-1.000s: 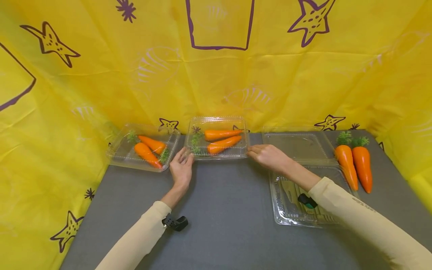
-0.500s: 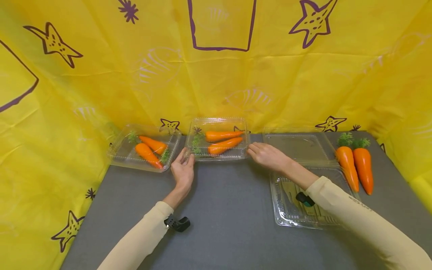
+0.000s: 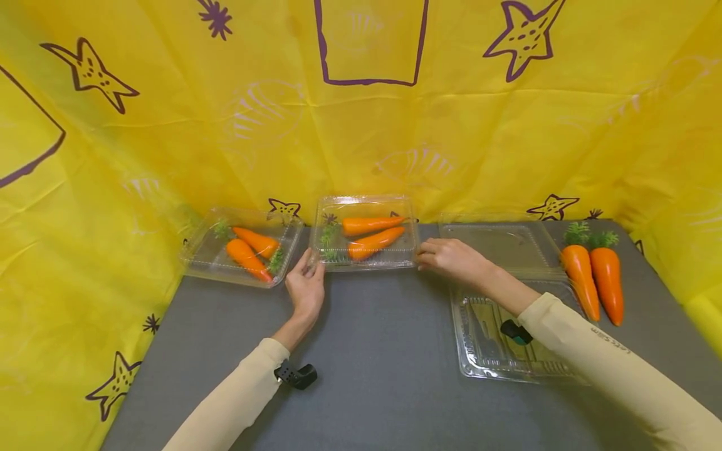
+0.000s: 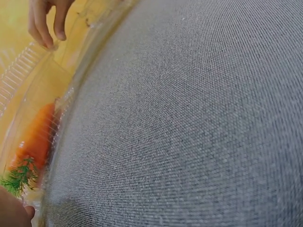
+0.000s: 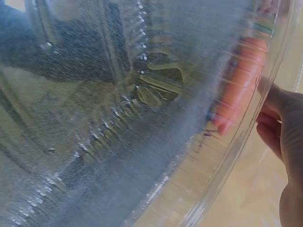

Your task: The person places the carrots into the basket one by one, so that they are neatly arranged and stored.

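Note:
A clear plastic clamshell container point(image 3: 338, 265) with two orange carrots point(image 3: 376, 243) and their green tops stands at the back middle of the grey table. My left hand point(image 3: 306, 289) pinches its front left corner. At the front right corner my right hand point(image 3: 454, 260) pinches the rim with bent fingers; the left wrist view also shows this right hand point(image 4: 49, 19) on the plastic edge. One carrot point(image 4: 35, 137) shows through the wall there. In the right wrist view my right hand point(image 5: 284, 127) is partly behind clear plastic.
Another clear container point(image 3: 194, 266) with two carrots sits at the left. An opened clear container point(image 3: 470, 369) lies at the right, under my right forearm. Two larger carrots point(image 3: 592, 279) lie beside it. A yellow patterned cloth point(image 3: 361, 138) hangs behind the grey table point(image 3: 372, 376).
My right hand has shifted slightly to the right along the middle container's corner. My left hand stays at the other corner.

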`<control>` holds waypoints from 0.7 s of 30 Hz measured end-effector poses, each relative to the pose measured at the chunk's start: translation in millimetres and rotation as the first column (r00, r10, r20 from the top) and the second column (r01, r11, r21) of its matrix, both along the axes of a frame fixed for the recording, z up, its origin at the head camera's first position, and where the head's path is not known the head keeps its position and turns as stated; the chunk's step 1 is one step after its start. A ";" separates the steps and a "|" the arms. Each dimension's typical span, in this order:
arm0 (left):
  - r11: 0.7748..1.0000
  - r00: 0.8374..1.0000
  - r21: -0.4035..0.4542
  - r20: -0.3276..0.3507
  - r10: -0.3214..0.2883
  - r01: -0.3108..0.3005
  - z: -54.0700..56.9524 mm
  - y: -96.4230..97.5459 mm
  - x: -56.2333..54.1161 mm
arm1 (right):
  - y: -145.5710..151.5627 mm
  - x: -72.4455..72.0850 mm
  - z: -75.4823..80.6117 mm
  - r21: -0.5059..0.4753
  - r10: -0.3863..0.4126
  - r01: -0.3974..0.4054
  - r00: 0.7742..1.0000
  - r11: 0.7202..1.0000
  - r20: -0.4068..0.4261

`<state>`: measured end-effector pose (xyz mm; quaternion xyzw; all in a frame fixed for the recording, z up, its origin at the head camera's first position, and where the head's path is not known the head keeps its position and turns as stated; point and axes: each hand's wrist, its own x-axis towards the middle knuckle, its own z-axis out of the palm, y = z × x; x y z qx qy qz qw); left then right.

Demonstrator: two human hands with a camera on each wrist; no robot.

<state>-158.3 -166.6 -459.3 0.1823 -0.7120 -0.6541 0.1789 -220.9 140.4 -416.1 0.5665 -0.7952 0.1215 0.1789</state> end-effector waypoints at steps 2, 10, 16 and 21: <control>1.000 1.000 -0.005 -0.009 -0.004 0.004 0.1 -0.3 0.3 | -0.4 -1.9 -0.1 -0.024 0.004 -0.002 0.999 1.000 0.051; 0.996 0.999 -0.084 -0.029 0.016 -0.018 1.4 -0.2 -2.7 | 0.2 -7.6 3.2 -0.031 -0.017 0.024 0.978 0.999 0.207; 0.984 0.999 -0.178 -0.027 0.029 -0.033 2.8 -0.9 -7.3 | 2.6 -10.9 6.2 -0.020 -0.042 0.051 0.953 0.999 0.301; 0.990 1.000 -0.139 -0.010 0.015 -0.016 3.8 -3.3 -8.5 | 2.2 -13.1 6.3 -0.021 -0.039 0.048 0.947 0.999 0.319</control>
